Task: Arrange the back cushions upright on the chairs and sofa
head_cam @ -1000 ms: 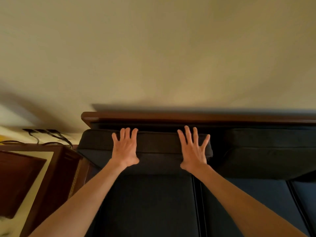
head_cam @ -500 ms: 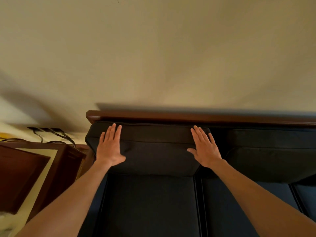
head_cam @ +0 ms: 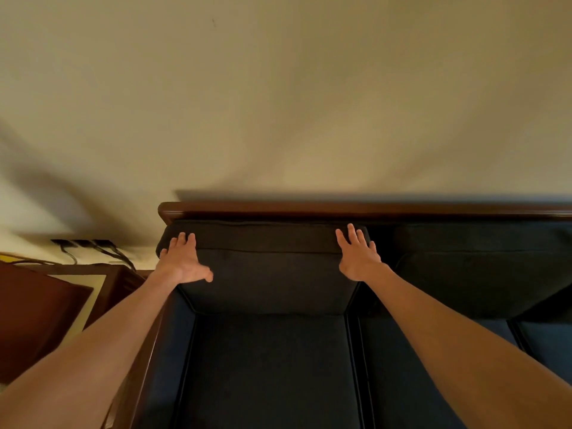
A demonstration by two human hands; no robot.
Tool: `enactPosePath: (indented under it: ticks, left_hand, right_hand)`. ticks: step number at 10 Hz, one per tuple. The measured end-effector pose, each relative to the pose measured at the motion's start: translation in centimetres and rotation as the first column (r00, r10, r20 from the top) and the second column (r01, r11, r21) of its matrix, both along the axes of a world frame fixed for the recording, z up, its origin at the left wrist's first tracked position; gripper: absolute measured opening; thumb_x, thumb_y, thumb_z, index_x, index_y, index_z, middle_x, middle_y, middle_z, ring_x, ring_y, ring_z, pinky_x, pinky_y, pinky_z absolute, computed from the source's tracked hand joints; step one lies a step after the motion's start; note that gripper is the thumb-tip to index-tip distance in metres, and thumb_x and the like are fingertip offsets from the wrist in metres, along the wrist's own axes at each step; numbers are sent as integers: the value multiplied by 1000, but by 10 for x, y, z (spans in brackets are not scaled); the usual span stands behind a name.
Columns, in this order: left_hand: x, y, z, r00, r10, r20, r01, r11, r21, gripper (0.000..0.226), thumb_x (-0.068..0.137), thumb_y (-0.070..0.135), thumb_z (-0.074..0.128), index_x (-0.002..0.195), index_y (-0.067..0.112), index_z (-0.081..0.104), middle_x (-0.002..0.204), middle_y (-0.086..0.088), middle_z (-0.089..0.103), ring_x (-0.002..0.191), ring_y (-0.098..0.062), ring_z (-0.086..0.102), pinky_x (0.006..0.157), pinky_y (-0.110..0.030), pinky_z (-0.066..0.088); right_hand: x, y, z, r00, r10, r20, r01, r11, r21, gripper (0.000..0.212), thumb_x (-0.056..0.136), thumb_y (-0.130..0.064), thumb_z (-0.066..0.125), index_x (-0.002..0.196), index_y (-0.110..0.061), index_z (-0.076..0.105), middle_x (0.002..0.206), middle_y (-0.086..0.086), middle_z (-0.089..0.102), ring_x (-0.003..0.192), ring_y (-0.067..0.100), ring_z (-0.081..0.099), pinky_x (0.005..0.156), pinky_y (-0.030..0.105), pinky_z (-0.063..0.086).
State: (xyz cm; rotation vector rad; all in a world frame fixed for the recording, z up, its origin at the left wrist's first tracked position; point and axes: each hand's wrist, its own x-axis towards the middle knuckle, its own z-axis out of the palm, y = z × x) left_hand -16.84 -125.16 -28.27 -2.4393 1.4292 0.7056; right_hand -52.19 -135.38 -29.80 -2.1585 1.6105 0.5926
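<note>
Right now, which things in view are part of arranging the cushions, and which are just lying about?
Part of the job:
- back cushion, both hands pressed flat on it
- left hand
- right hand
- second back cushion to the right
- sofa's wooden back rail

Just lying about:
- side table
- cables by the wall

A home living room, seen from above a dark sofa (head_cam: 309,366) set against a plain wall.

The sofa's polished wooden frame (head_cam: 340,209) runs along a bare cream wall (head_cam: 278,103), with dark fabric back cushions (head_cam: 269,274) standing upright over matching seat cushions. Beside its end stands a reddish-brown wooden side table (head_cam: 46,305), and behind that, plugs and black cables (head_cam: 93,247) trail from a wall socket: ordinary household furnishings in warm, dim indoor light.
</note>
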Motion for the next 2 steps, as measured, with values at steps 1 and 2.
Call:
enactPosePath:
  ticks: [1,2]
  left_hand:
    - [-23,1,16,993,28,-114,-25,999,22,103,76,42,78,155,14,18,162,-10,16,147,-32,21,116,-48,28]
    - [-56,2,31,956,1,-294,-11,999,-32,85,79,38,78,149,15,36,150,-8,42,134,-28,44,108,-41,40]
  right_hand:
    - [2,6,26,999,10,-48,-8,999,34,68,100,-25,46,158,-21,10,165,9,5,151,33,6,118,61,7]
    - [-4,15,55,999,-29,-39,31,998,52,47,98,-22,45,145,-18,44,142,9,49,135,35,39,115,69,2]
